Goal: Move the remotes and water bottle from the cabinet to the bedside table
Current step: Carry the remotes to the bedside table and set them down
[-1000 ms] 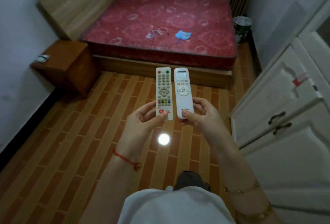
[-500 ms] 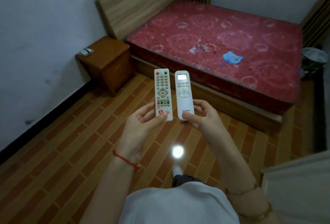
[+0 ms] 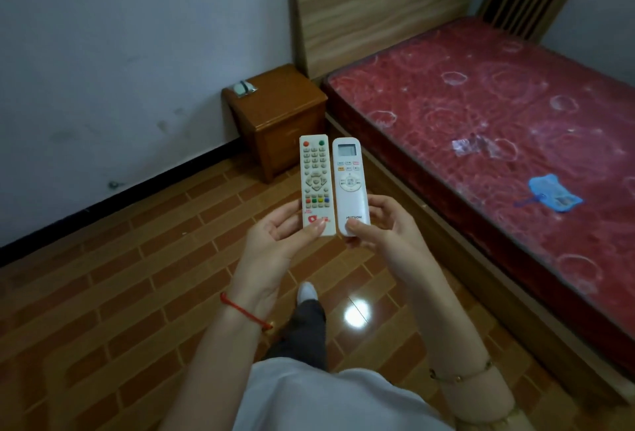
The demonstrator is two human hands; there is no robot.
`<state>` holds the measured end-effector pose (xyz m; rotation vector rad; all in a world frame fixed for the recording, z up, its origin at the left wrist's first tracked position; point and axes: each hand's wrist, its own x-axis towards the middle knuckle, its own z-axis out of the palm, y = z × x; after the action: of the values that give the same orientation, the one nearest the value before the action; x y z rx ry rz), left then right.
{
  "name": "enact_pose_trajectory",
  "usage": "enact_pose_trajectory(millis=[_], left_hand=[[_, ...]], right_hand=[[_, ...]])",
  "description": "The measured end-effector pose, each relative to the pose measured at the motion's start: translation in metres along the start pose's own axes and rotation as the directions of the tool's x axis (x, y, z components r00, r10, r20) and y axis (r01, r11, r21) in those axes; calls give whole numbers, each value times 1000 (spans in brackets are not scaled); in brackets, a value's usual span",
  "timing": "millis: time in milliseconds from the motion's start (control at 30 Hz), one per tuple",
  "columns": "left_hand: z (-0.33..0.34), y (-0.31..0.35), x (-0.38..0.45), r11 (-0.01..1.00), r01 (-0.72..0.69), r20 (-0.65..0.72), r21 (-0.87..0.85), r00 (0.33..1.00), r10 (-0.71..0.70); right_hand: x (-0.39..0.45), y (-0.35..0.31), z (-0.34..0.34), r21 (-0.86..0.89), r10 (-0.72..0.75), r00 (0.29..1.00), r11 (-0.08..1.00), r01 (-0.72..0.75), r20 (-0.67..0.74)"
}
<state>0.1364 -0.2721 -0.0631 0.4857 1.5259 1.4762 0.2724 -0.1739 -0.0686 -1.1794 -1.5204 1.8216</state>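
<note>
My left hand (image 3: 275,241) grips the TV remote (image 3: 314,185) by its lower end, thumb pressed on the face near the red logo, and my right hand (image 3: 385,235) holds the air-conditioner remote (image 3: 350,183) the same way, thumb on its bottom edge; the two stand upright, side by side and just about touching, in front of me. I judge this to be the carrying step: both remotes are in my hands in mid-room, and I am heading toward the bedside table (image 3: 275,114), which stands ahead against the wall, its side close to the corner of the bed. The water bottle is not in view, so I take it that part is not yet done. Next I need to close the gap to the table, lower both hands over its top and lay the remotes flat, keeping off the small wrapped packet (image 3: 244,89) that lies at the table's back left corner near the wall. The table top is glossy brown wood, so I expect the remotes could slide if set down carelessly. Around me I see a brick-patterned floor (image 3: 137,293) with a lamp glare, a pale wall with a dark skirting, the wooden headboard (image 3: 378,4), and the red mattress (image 3: 498,128) carrying a blue scrap (image 3: 549,195) and a clear wrapper (image 3: 472,145).
</note>
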Motion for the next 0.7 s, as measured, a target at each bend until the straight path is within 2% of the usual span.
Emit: enact_pose_trajectory(millis=[167,400,700], left_hand=[[-8,24,88,1000,-21,-88,-8,996,20],[-29,89,222,999,-54,-119,-2,991,54],[-55,140,356,1000,12,-192,-13,981,-14]], right_hand=[[99,-22,12,-15,5,999,1000,-4,54],[249,-83,42,-14,-26,992,1000,27,123],[394,-130,75,-25,7,984,1000,-2,181]])
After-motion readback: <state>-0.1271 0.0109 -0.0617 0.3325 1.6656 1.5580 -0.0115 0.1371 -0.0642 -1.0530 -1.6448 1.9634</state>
